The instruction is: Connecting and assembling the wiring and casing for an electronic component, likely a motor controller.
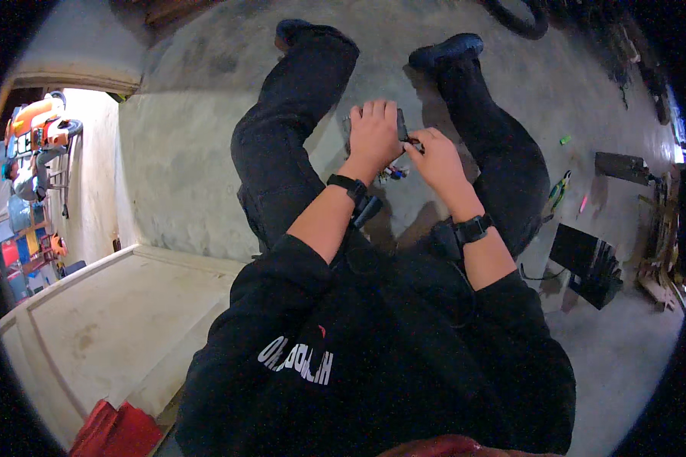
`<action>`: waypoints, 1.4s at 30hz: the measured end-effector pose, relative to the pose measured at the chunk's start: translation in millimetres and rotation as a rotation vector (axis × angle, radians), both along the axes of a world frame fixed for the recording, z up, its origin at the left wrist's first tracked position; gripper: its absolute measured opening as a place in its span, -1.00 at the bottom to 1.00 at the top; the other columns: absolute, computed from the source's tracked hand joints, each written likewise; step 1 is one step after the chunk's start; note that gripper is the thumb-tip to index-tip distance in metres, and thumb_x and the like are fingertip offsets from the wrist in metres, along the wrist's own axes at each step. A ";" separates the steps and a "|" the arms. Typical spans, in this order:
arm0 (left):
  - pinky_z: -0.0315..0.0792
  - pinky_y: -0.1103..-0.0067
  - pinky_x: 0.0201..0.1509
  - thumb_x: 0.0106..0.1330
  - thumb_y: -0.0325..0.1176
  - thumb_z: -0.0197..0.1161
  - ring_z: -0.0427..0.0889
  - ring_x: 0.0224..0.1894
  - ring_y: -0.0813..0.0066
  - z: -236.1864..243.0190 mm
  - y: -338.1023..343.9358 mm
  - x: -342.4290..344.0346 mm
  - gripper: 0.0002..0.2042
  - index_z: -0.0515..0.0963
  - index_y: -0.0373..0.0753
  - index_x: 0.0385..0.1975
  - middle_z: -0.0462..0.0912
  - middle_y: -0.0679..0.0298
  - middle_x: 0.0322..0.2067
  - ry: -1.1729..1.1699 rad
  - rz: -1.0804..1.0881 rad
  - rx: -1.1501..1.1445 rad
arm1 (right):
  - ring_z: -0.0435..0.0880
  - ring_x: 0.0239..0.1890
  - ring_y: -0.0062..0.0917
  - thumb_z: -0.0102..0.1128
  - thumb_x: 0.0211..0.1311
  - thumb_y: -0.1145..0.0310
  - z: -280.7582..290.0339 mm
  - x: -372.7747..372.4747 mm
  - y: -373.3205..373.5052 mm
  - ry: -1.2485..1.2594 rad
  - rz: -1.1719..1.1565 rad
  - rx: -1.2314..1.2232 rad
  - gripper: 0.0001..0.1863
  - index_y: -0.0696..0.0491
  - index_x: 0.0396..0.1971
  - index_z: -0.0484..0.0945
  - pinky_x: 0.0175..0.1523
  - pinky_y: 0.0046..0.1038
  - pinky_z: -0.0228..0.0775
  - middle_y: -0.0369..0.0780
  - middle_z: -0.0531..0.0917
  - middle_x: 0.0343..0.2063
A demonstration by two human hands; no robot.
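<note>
Between my knees, my left hand (375, 139) lies over a dark, box-shaped device (402, 124) with its fingers wrapped across the top. Most of the device is hidden under that hand. My right hand (439, 161) is closed in a pinch at the device's right side, on something small and dark that I cannot make out. Just below the hands, a cluster of small coloured connectors or wires (394, 174) shows above the floor. A dark cylindrical object (369, 212) sits beside my left wrist.
On the concrete floor (183, 167) to the right lie green-handled pliers (560, 189), a pink stick-like object (583, 204), a small green piece (565, 140), a black box (574, 247) and a dark block (622, 167). A pale panel (129, 305) and red cloth (117, 430) are lower left.
</note>
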State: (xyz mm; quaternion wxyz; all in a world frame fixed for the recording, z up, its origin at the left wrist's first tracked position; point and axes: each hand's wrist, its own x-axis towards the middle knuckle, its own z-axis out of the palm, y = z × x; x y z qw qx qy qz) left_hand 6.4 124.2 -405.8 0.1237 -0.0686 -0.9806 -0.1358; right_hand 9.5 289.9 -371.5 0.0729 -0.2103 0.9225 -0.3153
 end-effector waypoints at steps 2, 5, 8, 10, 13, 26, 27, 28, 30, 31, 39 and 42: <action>0.25 0.22 0.17 -0.05 0.07 0.45 0.48 0.09 0.14 5.8 2.2 -1.4 -0.32 0.48 -0.25 0.01 0.55 0.12 -0.01 -0.051 0.009 0.037 | 0.60 -0.02 -0.08 0.23 0.13 0.45 2.9 -7.5 8.8 -0.057 0.018 -0.101 -0.65 0.14 -0.04 0.57 0.11 -0.20 0.46 -0.06 0.64 -0.10; 0.25 0.23 0.18 0.00 0.18 0.39 0.47 0.10 0.13 9.6 1.2 -2.2 -0.31 0.50 -0.26 -0.02 0.56 0.11 -0.02 -0.061 0.013 0.069 | 0.52 0.17 -0.13 0.13 0.04 0.61 27.9 -7.7 19.1 -0.074 -0.174 -0.315 -0.38 0.11 0.21 0.39 0.28 -0.26 0.34 -0.02 0.53 0.09; 0.24 0.22 0.18 0.05 0.22 0.33 0.47 0.10 0.13 8.0 -4.1 -2.7 -0.32 0.51 -0.27 -0.03 0.56 0.09 -0.02 -0.038 0.030 0.061 | 0.32 0.38 -0.23 0.06 -0.02 0.69 55.1 -9.3 30.7 0.026 -0.249 -0.376 -0.20 0.15 0.36 0.17 0.46 -0.32 0.07 -0.01 0.37 0.28; 0.25 0.21 0.19 0.07 0.21 0.32 0.47 0.10 0.14 6.6 -5.0 -5.3 -0.34 0.51 -0.27 -0.03 0.56 0.09 -0.01 -0.033 0.032 0.057 | 0.34 0.36 -0.27 0.04 0.07 0.74 66.6 -6.2 34.9 0.000 -0.301 -0.532 -0.27 0.16 0.34 0.17 0.46 -0.29 0.08 -0.04 0.41 0.25; 0.25 0.19 0.19 0.07 0.17 0.33 0.47 0.10 0.15 4.5 -5.3 -5.9 -0.36 0.51 -0.26 -0.03 0.57 0.10 -0.01 -0.029 0.021 0.065 | 0.46 0.28 -0.27 0.07 0.23 0.69 63.9 -3.9 33.5 -0.017 -0.306 -0.801 -0.39 0.16 0.30 0.19 0.40 -0.28 0.20 -0.09 0.49 0.13; 0.24 0.16 0.22 -0.07 0.12 0.48 0.47 0.11 0.15 5.5 -1.1 -7.2 -0.30 0.49 -0.21 0.02 0.55 0.15 0.00 -0.055 0.009 0.066 | 0.70 0.00 -0.33 0.15 0.27 0.68 29.7 -3.9 20.0 0.249 -0.017 -0.790 -0.57 0.08 0.12 0.40 0.10 -0.36 0.50 -0.15 0.57 -0.03; 0.24 0.16 0.21 -0.09 0.12 0.49 0.47 0.11 0.15 6.1 -1.1 -7.1 -0.28 0.48 -0.21 0.03 0.55 0.15 0.00 -0.067 0.009 0.067 | 0.70 0.00 -0.34 0.14 0.26 0.70 29.2 -3.5 19.2 0.249 -0.010 -0.765 -0.56 0.08 0.12 0.40 0.10 -0.36 0.50 -0.15 0.57 -0.03; 0.24 0.17 0.20 -0.08 0.11 0.48 0.48 0.08 0.17 4.7 -1.2 -7.3 -0.31 0.49 -0.21 -0.01 0.56 0.15 -0.04 -0.017 0.010 0.066 | 0.69 0.00 -0.33 0.14 0.25 0.71 29.8 -3.6 18.5 0.268 0.001 -0.740 -0.56 0.08 0.11 0.40 0.10 -0.35 0.50 -0.14 0.57 -0.03; 0.25 0.18 0.16 -0.08 0.10 0.46 0.50 0.02 0.19 1.8 -1.7 -7.4 -0.37 0.52 -0.23 -0.10 0.57 0.16 -0.13 0.082 0.011 0.063 | 0.68 0.00 -0.33 0.14 0.23 0.72 30.4 -3.5 16.9 0.306 0.024 -0.691 -0.56 0.08 0.10 0.41 0.11 -0.35 0.49 -0.13 0.58 -0.03; 0.24 0.18 0.16 -0.08 0.10 0.47 0.50 0.02 0.19 2.5 -1.5 -7.5 -0.37 0.52 -0.23 -0.09 0.57 0.16 -0.13 0.070 0.011 0.065 | 0.67 0.00 -0.32 0.15 0.22 0.72 29.2 -3.7 17.2 0.312 0.031 -0.690 -0.56 0.08 0.09 0.42 0.12 -0.34 0.48 -0.13 0.59 -0.04; 0.24 0.15 0.22 -0.04 0.18 0.42 0.47 0.09 0.11 7.3 -1.2 -9.4 -0.29 0.49 -0.22 0.02 0.56 0.12 -0.04 -0.081 -0.001 0.060 | 0.64 0.02 -0.31 0.14 0.13 0.78 24.0 -5.9 18.1 0.371 0.064 -0.691 -0.50 0.06 0.08 0.44 0.04 -0.40 0.54 -0.12 0.60 -0.05; 0.24 0.16 0.22 -0.04 0.18 0.42 0.47 0.08 0.11 3.1 -2.2 -8.3 -0.29 0.49 -0.22 0.02 0.56 0.12 -0.05 -0.030 0.014 0.030 | 0.64 0.02 -0.32 0.14 0.11 0.80 29.6 -4.3 13.5 0.334 0.063 -0.695 -0.48 0.05 0.08 0.44 -0.01 -0.42 0.57 -0.12 0.60 -0.04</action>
